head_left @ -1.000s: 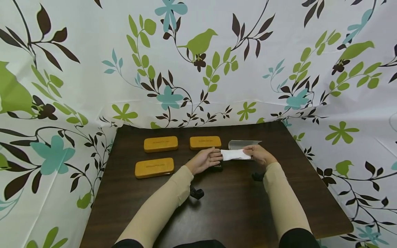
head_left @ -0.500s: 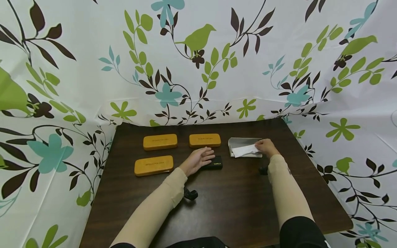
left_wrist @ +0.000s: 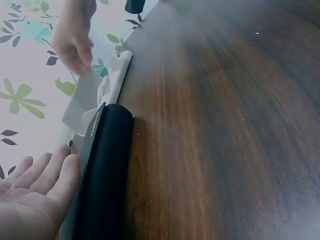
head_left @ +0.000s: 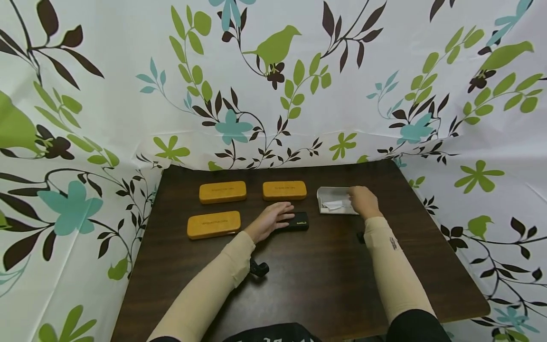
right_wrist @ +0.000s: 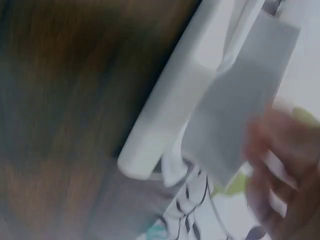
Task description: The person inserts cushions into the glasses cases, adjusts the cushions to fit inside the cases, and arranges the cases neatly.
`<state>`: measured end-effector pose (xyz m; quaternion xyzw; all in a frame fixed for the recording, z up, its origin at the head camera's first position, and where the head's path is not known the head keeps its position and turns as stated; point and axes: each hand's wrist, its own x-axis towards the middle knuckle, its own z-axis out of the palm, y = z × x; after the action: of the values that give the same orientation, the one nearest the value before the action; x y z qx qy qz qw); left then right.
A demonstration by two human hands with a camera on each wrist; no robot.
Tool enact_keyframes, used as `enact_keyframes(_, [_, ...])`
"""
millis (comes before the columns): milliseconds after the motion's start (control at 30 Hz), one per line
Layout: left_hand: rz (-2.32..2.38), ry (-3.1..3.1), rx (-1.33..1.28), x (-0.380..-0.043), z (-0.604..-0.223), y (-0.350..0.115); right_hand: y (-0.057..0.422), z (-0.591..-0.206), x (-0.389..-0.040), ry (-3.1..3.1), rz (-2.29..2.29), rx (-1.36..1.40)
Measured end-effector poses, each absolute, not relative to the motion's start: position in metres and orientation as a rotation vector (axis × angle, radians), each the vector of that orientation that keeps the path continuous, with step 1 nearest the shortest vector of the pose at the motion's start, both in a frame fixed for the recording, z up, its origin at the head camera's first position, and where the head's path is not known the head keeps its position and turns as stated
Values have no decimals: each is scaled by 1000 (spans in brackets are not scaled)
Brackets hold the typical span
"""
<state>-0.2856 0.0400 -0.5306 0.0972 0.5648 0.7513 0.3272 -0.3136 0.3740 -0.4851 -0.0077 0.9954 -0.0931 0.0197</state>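
Observation:
A white glasses case [head_left: 323,207] lies with its lid raised at the back right of the table, and a folded white cloth [head_left: 335,205] sits inside it. My right hand [head_left: 364,201] is over the right end of this case, its fingers loosely curled beside the raised lid [right_wrist: 245,95] and blurred in the right wrist view. A closed black glasses case [head_left: 297,221] with small lettering lies left of the white one. Close beside it, my left hand [head_left: 271,220] has its fingers extended, palm turned inward and nothing in its grasp; in the left wrist view they lie along the black case [left_wrist: 107,165].
Three closed yellow cases lie to the left: one at the back left [head_left: 223,192], another at the back middle [head_left: 284,190], and a third in front [head_left: 213,224]. Patterned curtain fabric [head_left: 273,109] hangs behind and beside the dark wooden table [head_left: 307,275].
My right hand has carried the white cloth right, laid it in the white case and let go, then moved up to the lid. My left hand has drawn back left from the cloth.

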Motion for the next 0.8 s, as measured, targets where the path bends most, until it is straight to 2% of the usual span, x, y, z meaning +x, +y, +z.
enact_keyframes(133, [1939, 1530, 281, -282, -529, 37, 357, -493, -319, 2932, -325, -336])
enact_keyframes(233, [1914, 1532, 309, -278, -528, 36, 352, -503, -324, 2858, -383, -421])
enact_keyframes(467, [1924, 1518, 368, -273, -529, 33, 355, -517, -332, 2837, -531, -442])
enact_keyframes(800, [1857, 1596, 316, -268, -534, 27, 342, -518, -337, 2810, -693, -400])
